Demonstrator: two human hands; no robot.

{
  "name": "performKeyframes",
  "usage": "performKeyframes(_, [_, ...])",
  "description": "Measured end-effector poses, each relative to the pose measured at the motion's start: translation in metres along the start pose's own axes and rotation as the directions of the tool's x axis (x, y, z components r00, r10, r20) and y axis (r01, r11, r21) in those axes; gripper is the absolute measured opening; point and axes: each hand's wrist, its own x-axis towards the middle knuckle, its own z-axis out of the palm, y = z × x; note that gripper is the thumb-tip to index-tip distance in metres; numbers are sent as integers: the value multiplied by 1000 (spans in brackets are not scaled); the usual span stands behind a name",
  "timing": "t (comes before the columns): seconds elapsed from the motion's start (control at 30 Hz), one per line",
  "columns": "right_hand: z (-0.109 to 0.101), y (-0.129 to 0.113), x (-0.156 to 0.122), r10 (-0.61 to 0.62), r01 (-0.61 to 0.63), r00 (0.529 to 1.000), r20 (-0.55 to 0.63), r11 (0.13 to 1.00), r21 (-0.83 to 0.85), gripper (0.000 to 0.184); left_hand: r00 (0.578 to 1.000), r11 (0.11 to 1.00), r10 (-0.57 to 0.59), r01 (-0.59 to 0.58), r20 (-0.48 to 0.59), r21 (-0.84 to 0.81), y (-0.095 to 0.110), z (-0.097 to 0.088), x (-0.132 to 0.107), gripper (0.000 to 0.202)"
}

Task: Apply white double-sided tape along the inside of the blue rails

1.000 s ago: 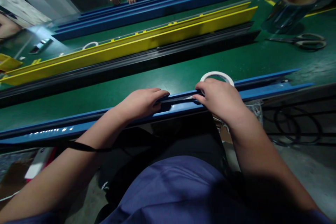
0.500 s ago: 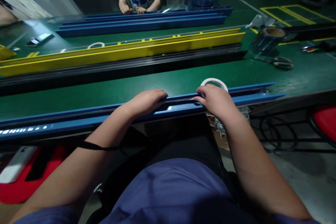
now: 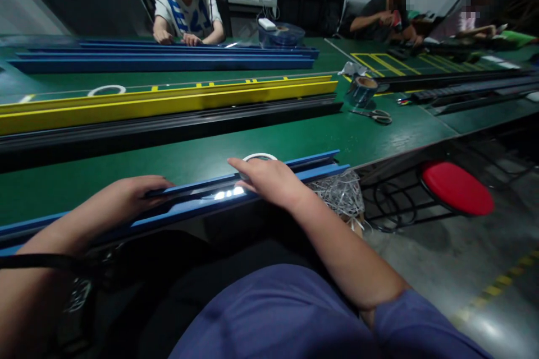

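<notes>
A long blue channel profile [image 3: 202,208] lies along the near edge of the table, with a glossy strip inside it catching the light. My left hand [image 3: 137,193] rests over the channel on the left, its fingers curled onto the far wall and partly hidden. Further right, my right hand [image 3: 272,179] is at the channel with a white roll of tape [image 3: 260,155], whose rim shows beyond the knuckles. The index finger points left and the thumb lies lower, near the strip. How the fingers grip the roll is partly covered.
Beyond lie black profiles [image 3: 236,118], yellow profiles [image 3: 261,90] and blue profiles [image 3: 168,63]. Scissors [image 3: 379,116] and a film roll [image 3: 362,90] are right of them. A red stool [image 3: 457,187] stands by the table. Several people sit across it.
The view has swung right, showing more people and the stool. My right hand and the tape roll sit nearer the channel's right end; the right index finger is now stretched out.
</notes>
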Motion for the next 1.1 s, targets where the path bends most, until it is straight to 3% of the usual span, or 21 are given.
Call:
performKeyframes(0.17, [-21, 28, -27, -45, 41, 998, -37, 995, -96, 28, 1000, 1000, -16, 16, 7, -8, -13, 5, 0, 36])
performKeyframes(0.33, [-39, 80, -81, -79, 60, 991, -111, 984, -169, 28, 998, 998, -61, 61, 10, -16, -16, 6, 1, 44])
performKeyframes(0.43, [-43, 114, -112, -51, 39, 986, -159, 996, -78, 27, 996, 996, -89, 89, 12, -26, -15, 4, 1, 50])
performKeyframes(0.53, [-48, 151, -137, -10, 6, 991, -136, 999, -31, 31, 993, 993, -120, 120, 3, -20, -12, 4, 1, 55])
performKeyframes(0.67, [-52, 197, -162, 160, -167, 977, -138, 985, -38, 33, 993, 993, -121, 121, -15, -10, -10, 5, 0, 46])
performKeyframes(0.83, [-40, 232, -173, 269, -267, 957, -108, 963, 35, 27, 990, 990, -139, 138, -26, -17, -6, 6, 1, 44])
performKeyframes(1.1, [6, 251, -159, 404, -378, 904, -139, 908, 181, 33, 983, 982, -182, 182, 10, -39, 17, 1, 7, 46])
